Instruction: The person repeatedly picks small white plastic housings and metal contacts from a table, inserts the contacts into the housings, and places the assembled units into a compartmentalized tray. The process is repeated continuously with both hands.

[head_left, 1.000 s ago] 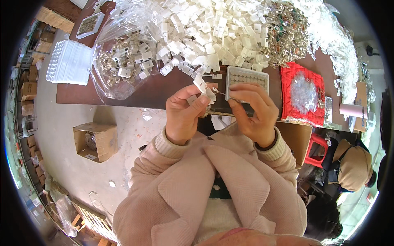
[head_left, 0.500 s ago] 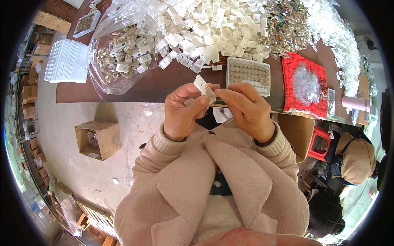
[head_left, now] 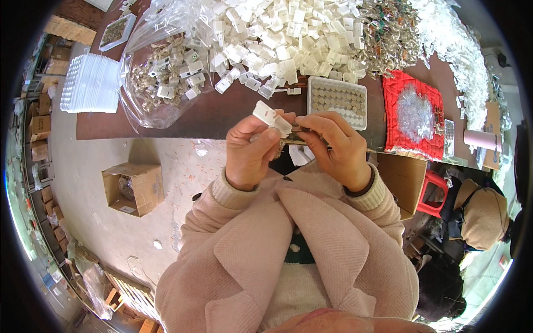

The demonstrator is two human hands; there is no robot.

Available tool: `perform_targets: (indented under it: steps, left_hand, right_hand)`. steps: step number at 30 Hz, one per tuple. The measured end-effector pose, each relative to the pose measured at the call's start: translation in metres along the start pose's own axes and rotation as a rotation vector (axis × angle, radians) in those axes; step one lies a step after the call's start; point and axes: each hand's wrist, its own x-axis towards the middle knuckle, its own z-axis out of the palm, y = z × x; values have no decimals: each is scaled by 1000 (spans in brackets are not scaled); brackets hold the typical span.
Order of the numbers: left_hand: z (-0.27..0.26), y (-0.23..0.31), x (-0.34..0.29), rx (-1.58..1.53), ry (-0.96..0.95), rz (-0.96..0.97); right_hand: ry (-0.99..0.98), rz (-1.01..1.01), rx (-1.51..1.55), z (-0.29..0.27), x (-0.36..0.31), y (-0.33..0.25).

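One white plastic casing (head_left: 265,113), hand-held

Left hand (head_left: 250,152): pinching the casing, upper centre of frame. Right hand (head_left: 336,145): fingertips beside it; contents, if any, unclear. Risk: the casing could slip should the left pinch loosen.

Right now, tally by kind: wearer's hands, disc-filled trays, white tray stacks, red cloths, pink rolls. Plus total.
Wearer's hands: 2
Disc-filled trays: 2
White tray stack: 1
Red cloth: 1
Pink roll: 1
Total: 7
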Motion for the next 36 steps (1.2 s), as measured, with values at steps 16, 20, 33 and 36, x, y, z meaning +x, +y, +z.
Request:
perform_targets:
  steps: [16,20,33,36]
  left_hand:
    - [-6,-18,-2,313,-6,327]
    - [-10,-18,1,313,-61,400]
    - [-3,-25,4,322,46,509]
    - [2,-27,3,301,115,465]
  right_hand:
    - [78,173,263,1,2,-17]
    - [33,263,436,3,1,-13]
    - [91,252,476,18,-2,-6]
    - [85,277,457,21,-2,-7]
